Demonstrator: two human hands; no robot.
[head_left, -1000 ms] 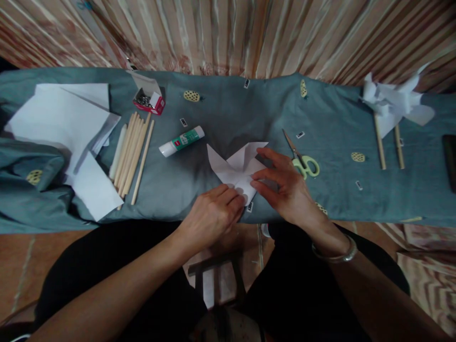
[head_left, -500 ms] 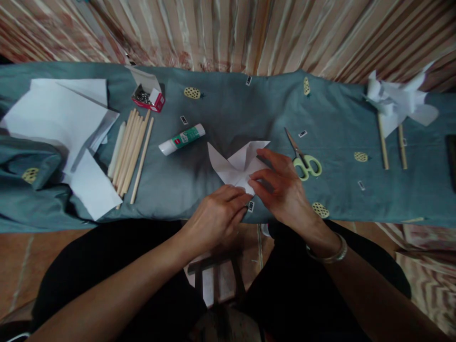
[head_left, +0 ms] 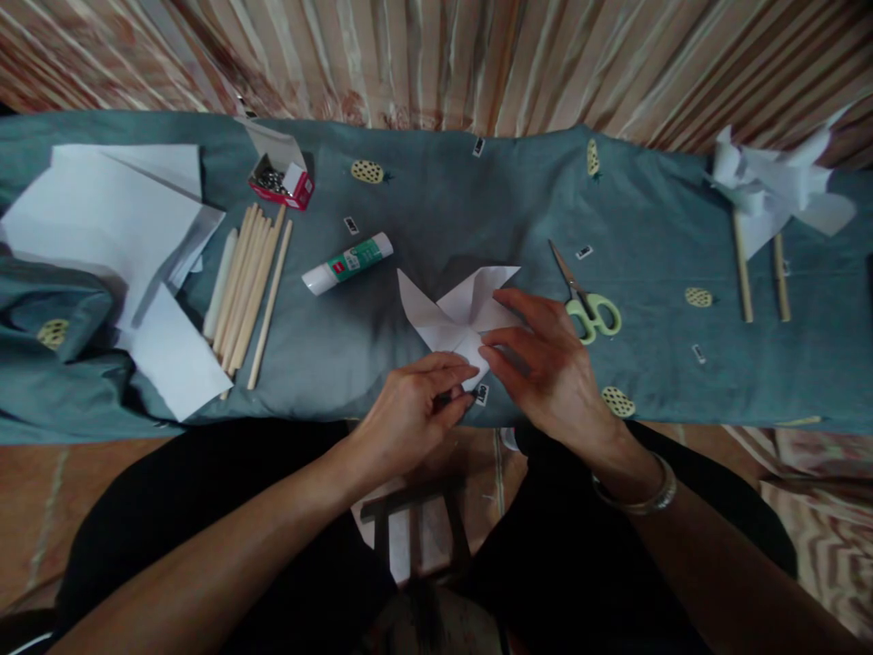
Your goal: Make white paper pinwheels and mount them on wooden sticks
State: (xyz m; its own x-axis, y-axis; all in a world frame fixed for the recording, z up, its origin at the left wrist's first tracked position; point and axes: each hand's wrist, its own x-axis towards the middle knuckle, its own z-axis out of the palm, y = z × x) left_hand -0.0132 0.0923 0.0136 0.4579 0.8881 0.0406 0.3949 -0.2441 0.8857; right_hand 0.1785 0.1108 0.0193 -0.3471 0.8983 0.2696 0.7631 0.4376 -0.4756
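Note:
A white paper pinwheel (head_left: 454,318) with pointed, folded blades lies at the front middle of the cloth-covered table. My left hand (head_left: 419,400) pinches its near edge between thumb and fingers. From the right, my right hand (head_left: 546,364) grips the paper with thumb and fingertips near the folds. A glue stick (head_left: 347,264) with a green label lies to the upper left of the pinwheel. Just beyond my right hand rest scissors (head_left: 587,305) with light green handles, their blades pointing away from me.
White paper sheets (head_left: 115,209) overlap at the left, beside several wooden sticks (head_left: 252,282). A red box of small metal pins (head_left: 279,177) stands open behind them. Finished-looking paper pinwheels on sticks (head_left: 770,182) lie at the far right. A pleated curtain (head_left: 436,64) hangs along the back.
My left fingers have shifted slightly, with a gap now showing between thumb and fingers below the paper. My right hand stays on the pinwheel. The view has moved a little.

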